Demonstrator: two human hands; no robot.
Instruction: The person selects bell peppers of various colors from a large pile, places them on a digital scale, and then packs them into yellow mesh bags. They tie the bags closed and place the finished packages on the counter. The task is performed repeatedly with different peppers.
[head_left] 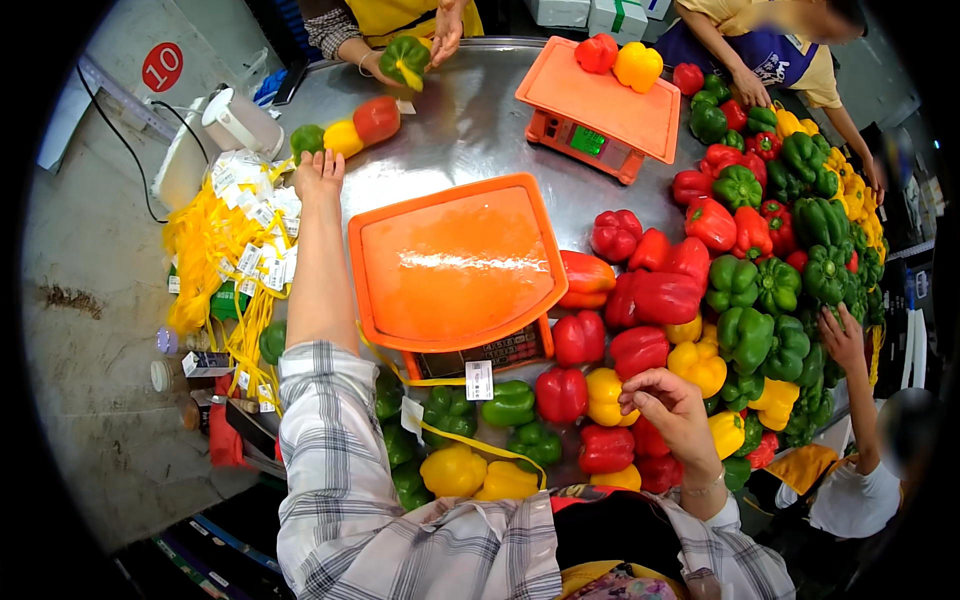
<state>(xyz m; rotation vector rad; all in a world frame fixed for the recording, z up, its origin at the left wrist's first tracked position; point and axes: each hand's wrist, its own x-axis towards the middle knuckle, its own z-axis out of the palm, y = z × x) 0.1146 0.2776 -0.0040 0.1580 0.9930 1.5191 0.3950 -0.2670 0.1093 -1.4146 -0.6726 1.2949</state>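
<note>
My left hand (320,174) reaches across the left of the metal table, fingers stretched out beside a green pepper (307,142) and a yellow pepper (343,138). A red pepper (377,120) lies in line with them, a white tag near it. My right hand (672,408) hovers over the near peppers, loosely curled, thumb apart from the fingers; nothing shows in it. Between my arms stands an orange scale (455,265) with a bare pan. Yellow straps (480,446) with a white tag (479,380) hang at its near side, over green peppers (509,403) and yellow peppers (453,470).
A heap of red, green and yellow peppers (745,285) fills the right side. A second orange scale (605,100) carries a red and a yellow pepper. Yellow tagged straps (215,245) are piled left. Across the table a co-worker's hand (448,30) is near a green-yellow pepper (404,62).
</note>
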